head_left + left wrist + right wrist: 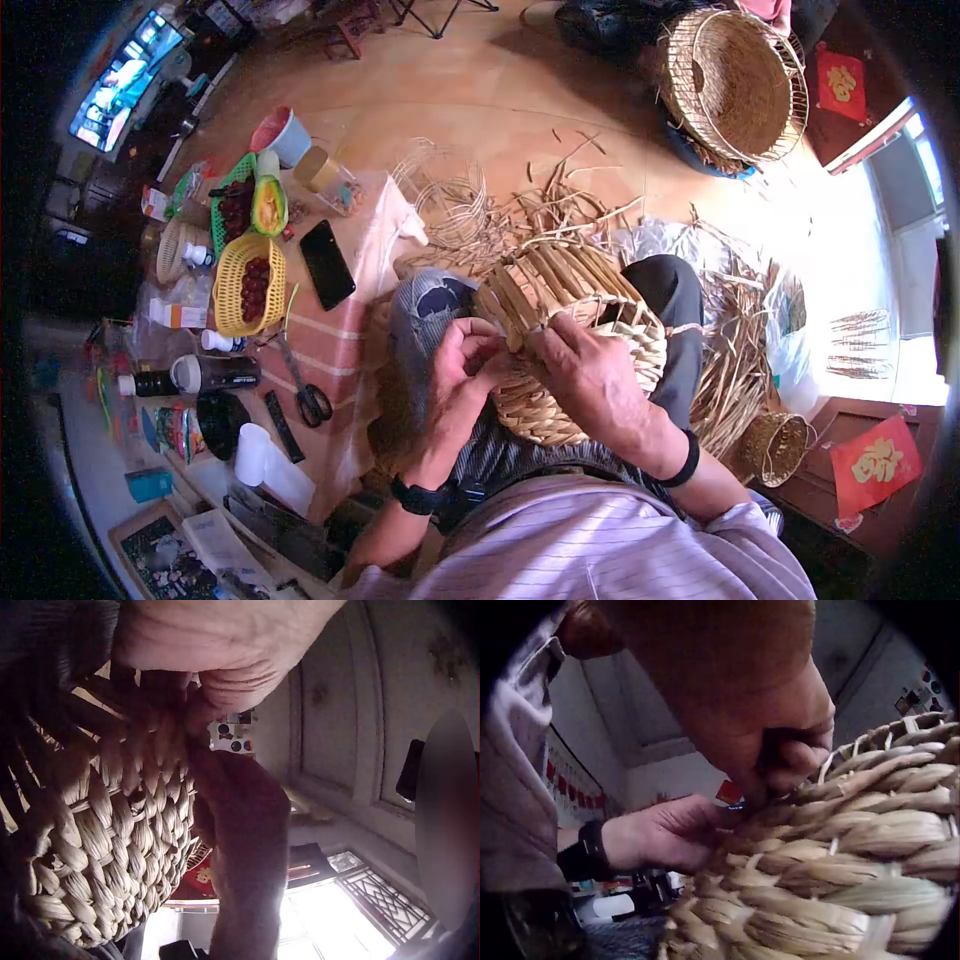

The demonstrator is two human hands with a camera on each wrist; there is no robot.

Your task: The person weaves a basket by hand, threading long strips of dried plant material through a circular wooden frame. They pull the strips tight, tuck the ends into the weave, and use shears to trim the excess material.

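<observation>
A woven fibre basket (640, 355) sits tilted across the seated person's lap, just off the right edge of the cloth-covered surface (340, 350). The right hand (600, 380) has its fingers curled in and clamped on a flat fibre strip (515, 330) at the basket's left end; the left hand (460, 370) meets the same spot with thumb and fingers close together, though whether they pinch the strip I cannot tell.

The work looks well along: thick, twisted weaving covers the near wall, in even rows. What seems left is the left end and far side, where broad strips lie side by side, not worked into the twists. Loose fibre strips (725, 395) lie on the floor to the basket's right. The scissors (298, 375) lie unused on the surface, towards its right edge.

Both sets of fingertips cover the exact point of work, and the left wrist view is deep in shadow there. A small dark, bluish thing by the left thumb in the right wrist view is too small to identify. The basket's underside is hidden against the lap, and its interior cannot be made out.
</observation>
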